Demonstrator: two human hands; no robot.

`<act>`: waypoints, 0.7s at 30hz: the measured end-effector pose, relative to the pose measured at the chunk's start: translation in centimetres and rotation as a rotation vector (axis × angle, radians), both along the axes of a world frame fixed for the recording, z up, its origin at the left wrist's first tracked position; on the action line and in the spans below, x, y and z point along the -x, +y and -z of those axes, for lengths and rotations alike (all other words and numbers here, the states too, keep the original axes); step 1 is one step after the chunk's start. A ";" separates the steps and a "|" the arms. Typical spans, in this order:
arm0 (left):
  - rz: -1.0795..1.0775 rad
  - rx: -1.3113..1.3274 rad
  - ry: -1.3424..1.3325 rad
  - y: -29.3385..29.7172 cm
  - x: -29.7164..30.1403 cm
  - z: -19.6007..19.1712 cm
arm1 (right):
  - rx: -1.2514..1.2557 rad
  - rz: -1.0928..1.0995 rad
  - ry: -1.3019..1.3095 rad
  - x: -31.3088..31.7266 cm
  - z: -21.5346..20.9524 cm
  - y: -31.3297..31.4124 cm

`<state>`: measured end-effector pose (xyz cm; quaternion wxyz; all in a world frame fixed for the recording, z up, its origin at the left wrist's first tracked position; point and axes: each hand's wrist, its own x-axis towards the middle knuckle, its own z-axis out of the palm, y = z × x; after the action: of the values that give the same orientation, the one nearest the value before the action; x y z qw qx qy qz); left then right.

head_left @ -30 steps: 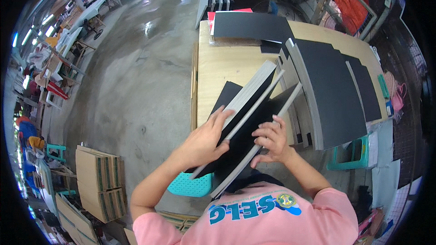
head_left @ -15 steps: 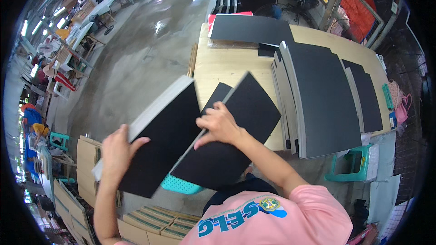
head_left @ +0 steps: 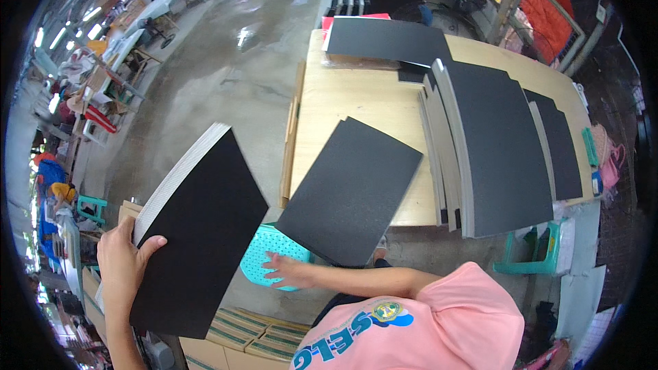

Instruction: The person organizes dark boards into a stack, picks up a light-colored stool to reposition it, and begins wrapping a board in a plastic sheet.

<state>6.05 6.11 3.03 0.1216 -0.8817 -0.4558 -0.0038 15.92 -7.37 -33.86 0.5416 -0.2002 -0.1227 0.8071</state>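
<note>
My left hand [head_left: 122, 260] is closed on the long edge of a thick stack of black boards [head_left: 199, 240], with the thumb over the black face. The stack is tilted and its pale layered edges show on the upper left. My right hand [head_left: 289, 271] is empty, fingers spread, between that stack and the table, in front of a turquoise perforated stool [head_left: 255, 257]. A few more black boards [head_left: 351, 188] lie at the table's near left corner, jutting past its edge toward me.
On the wooden table [head_left: 329, 96], overlapping stacks of large black boards [head_left: 497, 157] fill the right side, and another black board [head_left: 387, 40] lies at the far end. Cardboard boxes [head_left: 236, 332] sit low in front of me. A green stool [head_left: 531, 250] stands under the table's right corner.
My right hand has let go of the black boards, now lying at the table corner, and has moved down and left. My left hand has carried its stack left and toward me.
</note>
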 end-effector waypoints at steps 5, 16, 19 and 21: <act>0.256 0.162 -0.162 -1.7 -4.9 -0.4 | 0.353 0.611 -0.478 -1.9 -7.2 1.3; 0.676 0.855 -0.892 -11.3 -26.0 8.7 | 0.287 1.429 -1.733 -34.7 -30.8 -24.4; 0.827 1.079 -0.756 -15.2 -33.3 10.2 | 0.496 1.299 -1.875 -41.4 -33.2 -31.7; 0.860 1.102 -0.867 -16.4 -36.7 11.5 | 0.555 1.219 -1.897 -44.4 -32.9 -33.1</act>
<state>42.74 -10.27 -8.44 -0.5275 -0.8329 -0.0213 -0.1659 60.31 -40.48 -0.94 0.4686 -0.8624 -0.1813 -0.0624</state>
